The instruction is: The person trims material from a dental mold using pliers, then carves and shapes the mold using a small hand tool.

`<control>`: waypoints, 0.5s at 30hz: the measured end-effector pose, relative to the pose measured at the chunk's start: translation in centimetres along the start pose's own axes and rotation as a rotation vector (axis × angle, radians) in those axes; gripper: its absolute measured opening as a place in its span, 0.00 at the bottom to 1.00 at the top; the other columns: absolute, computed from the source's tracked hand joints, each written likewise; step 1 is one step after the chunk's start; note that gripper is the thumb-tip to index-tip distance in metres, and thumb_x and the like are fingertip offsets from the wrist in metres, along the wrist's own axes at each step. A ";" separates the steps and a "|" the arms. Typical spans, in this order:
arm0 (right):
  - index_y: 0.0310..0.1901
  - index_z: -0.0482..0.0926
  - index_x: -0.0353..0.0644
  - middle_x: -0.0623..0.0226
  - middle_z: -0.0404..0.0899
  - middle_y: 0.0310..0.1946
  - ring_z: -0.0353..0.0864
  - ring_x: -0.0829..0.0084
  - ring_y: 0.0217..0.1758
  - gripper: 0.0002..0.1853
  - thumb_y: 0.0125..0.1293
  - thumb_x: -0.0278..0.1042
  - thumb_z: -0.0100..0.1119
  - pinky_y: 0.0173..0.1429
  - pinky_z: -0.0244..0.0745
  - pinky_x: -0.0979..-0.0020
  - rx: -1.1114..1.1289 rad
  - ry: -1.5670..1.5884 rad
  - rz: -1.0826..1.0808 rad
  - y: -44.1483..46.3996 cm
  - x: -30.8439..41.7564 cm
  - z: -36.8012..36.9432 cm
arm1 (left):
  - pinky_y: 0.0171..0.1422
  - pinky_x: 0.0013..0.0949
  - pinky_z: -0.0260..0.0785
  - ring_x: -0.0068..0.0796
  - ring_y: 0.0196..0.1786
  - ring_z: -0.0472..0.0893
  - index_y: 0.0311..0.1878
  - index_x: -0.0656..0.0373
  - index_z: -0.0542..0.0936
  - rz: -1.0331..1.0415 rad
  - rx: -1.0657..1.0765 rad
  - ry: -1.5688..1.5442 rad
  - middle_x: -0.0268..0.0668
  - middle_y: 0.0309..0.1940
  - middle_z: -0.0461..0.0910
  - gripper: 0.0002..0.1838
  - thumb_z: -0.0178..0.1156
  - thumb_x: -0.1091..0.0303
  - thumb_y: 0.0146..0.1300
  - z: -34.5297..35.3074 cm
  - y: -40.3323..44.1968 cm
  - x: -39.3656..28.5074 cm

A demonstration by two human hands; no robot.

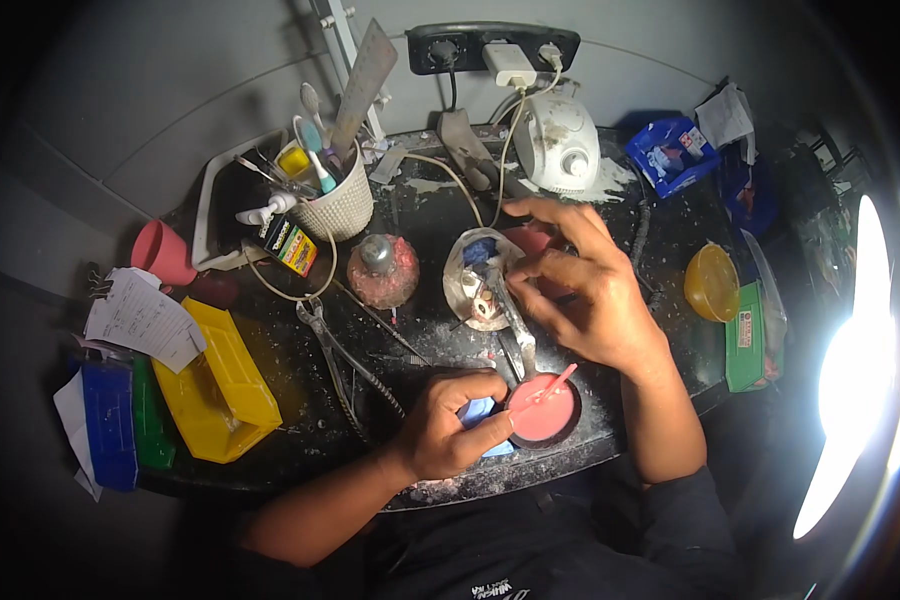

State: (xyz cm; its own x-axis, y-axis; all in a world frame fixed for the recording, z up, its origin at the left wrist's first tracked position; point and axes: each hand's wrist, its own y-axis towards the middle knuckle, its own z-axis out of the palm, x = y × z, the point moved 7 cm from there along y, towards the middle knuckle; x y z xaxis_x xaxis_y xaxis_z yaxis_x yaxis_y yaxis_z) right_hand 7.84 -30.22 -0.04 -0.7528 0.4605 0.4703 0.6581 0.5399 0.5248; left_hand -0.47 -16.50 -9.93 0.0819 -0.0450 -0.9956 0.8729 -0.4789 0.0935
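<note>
The left hand (460, 425) is curled beside a round dish of pink material (545, 425); the right hand (588, 285) bends beside a whitish bowl (459, 280). Whether either grips anything, I cannot tell. A pink-smeared bottle (383, 285), pliers (312, 318) and a tool-filled pot (338, 214) crowd the table (420, 215). Writing on the papers (142, 315) and the small box (297, 248) is too small to read.

Rough white powder dusts the black surface (300, 400), which carries a smooth, slightly shiny yellow plastic bin (195, 385), shiny metal pliers (319, 330), matt paper notes (150, 325), a woven-textured pot (338, 207), a bottle (395, 278) crusted with rough pink residue, and smooth-looking pink paste (542, 420).
</note>
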 end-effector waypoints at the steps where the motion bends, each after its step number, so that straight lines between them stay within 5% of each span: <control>1: 0.41 0.86 0.36 0.56 0.76 0.66 0.79 0.57 0.55 0.12 0.53 0.20 0.73 0.60 0.80 0.61 0.000 -0.001 0.000 0.0 0.0 0.0 | 0.35 0.32 0.65 0.22 0.29 0.72 0.33 0.65 0.78 0.001 0.004 0.010 0.37 0.25 0.75 0.10 0.67 0.68 0.62 0.0 0.0 0.0; 3: 0.36 0.85 0.35 0.55 0.79 0.62 0.79 0.57 0.54 0.08 0.53 0.20 0.73 0.58 0.80 0.61 -0.002 -0.017 -0.049 0.1 0.4 0.1 | 0.34 0.32 0.63 0.21 0.29 0.71 0.34 0.65 0.79 0.004 0.011 0.019 0.35 0.26 0.74 0.08 0.67 0.70 0.63 0.0 0.0 -0.1; 10: 0.47 0.85 0.36 0.52 0.68 0.72 0.75 0.54 0.61 0.18 0.52 0.22 0.72 0.64 0.77 0.58 0.019 -0.165 0.003 0.6 0.9 0.9 | 0.33 0.33 0.61 0.25 0.26 0.70 0.32 0.65 0.78 0.097 0.011 0.126 0.38 0.25 0.72 0.08 0.67 0.73 0.60 0.3 0.2 -0.8; 15: 0.48 0.85 0.36 0.51 0.70 0.71 0.75 0.54 0.62 0.19 0.51 0.21 0.71 0.65 0.76 0.57 -0.008 -0.212 -0.031 0.4 1.0 1.4 | 0.32 0.34 0.61 0.27 0.26 0.70 0.31 0.65 0.78 0.125 -0.033 0.119 0.38 0.24 0.72 0.08 0.67 0.73 0.60 0.3 0.3 -1.0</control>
State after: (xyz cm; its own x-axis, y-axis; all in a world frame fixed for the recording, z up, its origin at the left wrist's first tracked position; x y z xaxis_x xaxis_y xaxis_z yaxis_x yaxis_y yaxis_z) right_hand 7.30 -28.54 -0.36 -0.7578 0.5820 0.2950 0.6343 0.5509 0.5424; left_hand -0.44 -16.84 -8.92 0.2455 0.0029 -0.9694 0.8674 -0.4471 0.2184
